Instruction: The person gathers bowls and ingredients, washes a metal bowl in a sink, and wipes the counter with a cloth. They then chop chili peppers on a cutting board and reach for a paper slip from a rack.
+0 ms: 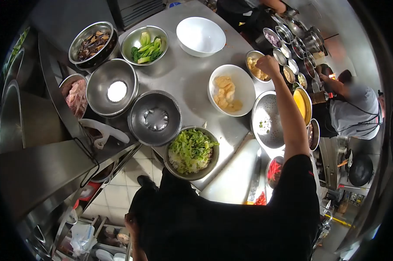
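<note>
My right hand (268, 66) reaches out over a small metal bowl (249, 54) of pale yellow pieces (257, 69). Its fingers curl down at the bowl's edge; whatever they grip is hidden. Just left of it, a white bowl (245, 87) holds similar yellow pieces (225, 93). My left hand (131, 225) hangs low beside my body, near the open drawer, its fingers mostly out of sight. Close in front of me stands a metal bowl (188, 177) with chopped lettuce (192, 148) over white rice-like grains.
A cutting board (224, 182) with a knife (254, 178) lies before me. Farther off are a white bowl (200, 37), bok choy (146, 48) and metal bowls (155, 98). A colander (266, 115) sits under my right forearm. Two other people (355, 108) stand beyond the counter.
</note>
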Demonstrator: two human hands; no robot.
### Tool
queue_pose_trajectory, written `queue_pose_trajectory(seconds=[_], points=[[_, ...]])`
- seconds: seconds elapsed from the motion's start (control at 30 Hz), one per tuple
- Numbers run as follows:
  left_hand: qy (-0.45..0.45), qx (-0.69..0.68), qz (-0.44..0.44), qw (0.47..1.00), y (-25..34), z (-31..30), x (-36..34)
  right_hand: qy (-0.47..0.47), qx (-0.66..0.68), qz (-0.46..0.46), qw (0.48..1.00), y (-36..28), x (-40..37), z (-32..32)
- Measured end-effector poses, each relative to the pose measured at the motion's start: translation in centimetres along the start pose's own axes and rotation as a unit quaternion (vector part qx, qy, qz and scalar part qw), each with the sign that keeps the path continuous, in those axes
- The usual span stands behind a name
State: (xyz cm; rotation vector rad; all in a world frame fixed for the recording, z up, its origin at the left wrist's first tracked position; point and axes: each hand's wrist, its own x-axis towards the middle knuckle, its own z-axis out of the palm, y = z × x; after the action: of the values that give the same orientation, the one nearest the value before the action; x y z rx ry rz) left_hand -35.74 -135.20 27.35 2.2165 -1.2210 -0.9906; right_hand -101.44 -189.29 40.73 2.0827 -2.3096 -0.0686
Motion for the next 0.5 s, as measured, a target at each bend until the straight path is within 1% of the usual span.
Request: queue_pose_trajectory(seconds=[0.03, 0.07, 0.13, 0.17, 0.2, 0.27, 0.3, 0.37, 0.4, 0.43, 0.47, 0.5], points=[[-0.005, -0.014, 0.001, 1.0, 0.3, -0.3, -0.3, -0.011, -0.102, -0.007, 0.995, -0.8, -0.2, 0.6], [-0.003, -0.01, -0.002, 1.0, -0.2, -0.5, -0.6, -0.014, -0.098, -0.009, 0.995, -1.2, -0.1, 1.4], [0.011, 0.006, -0.001, 1.0, -1.1, -0.4, -1.0, -0.062, -0.13, 0.009, 0.99, -1.3, 0.8, 2.7], [0.013, 0.006, -0.002, 1.0, -1.5, -0.4, -1.2, -0.062, -0.135, 0.003, 0.989, -1.1, 1.3, 3.3], [0.01, 0.02, -0.015, 1.0, -1.4, -0.4, -1.2, -0.061, -0.134, 0.002, 0.989, -1.3, 1.3, 3.3], [0.009, 0.034, -0.025, 0.999, -1.2, -0.5, -1.1, -0.004, -0.088, 0.054, 0.995, -1.6, 1.2, 3.0], [0.01, 0.021, -0.029, 0.999, -0.8, -0.4, -1.1, -0.002, -0.088, 0.055, 0.995, -1.3, 1.4, 2.9], [0.008, 0.004, -0.03, 1.0, -0.5, -0.3, -0.6, -0.026, -0.008, 0.06, 0.998, 1.2, 2.3, 2.9], [0.007, 0.013, -0.028, 1.0, -0.6, -0.4, -0.5, -0.026, 0.063, -0.024, 0.997, 3.8, 2.9, 3.7], [0.007, 0.021, -0.025, 0.999, -0.6, -0.3, -0.4, -0.068, 0.191, -0.037, 0.979, 3.1, 1.9, 1.2], [0.004, 0.02, -0.024, 1.0, -0.5, -0.3, -0.3, -0.109, 0.315, -0.05, 0.942, 1.7, 0.1, -2.5], [0.01, 0.012, -0.021, 1.0, -0.3, -0.2, -0.2, -0.136, 0.395, -0.079, 0.905, 1.5, -1.3, -4.0]])
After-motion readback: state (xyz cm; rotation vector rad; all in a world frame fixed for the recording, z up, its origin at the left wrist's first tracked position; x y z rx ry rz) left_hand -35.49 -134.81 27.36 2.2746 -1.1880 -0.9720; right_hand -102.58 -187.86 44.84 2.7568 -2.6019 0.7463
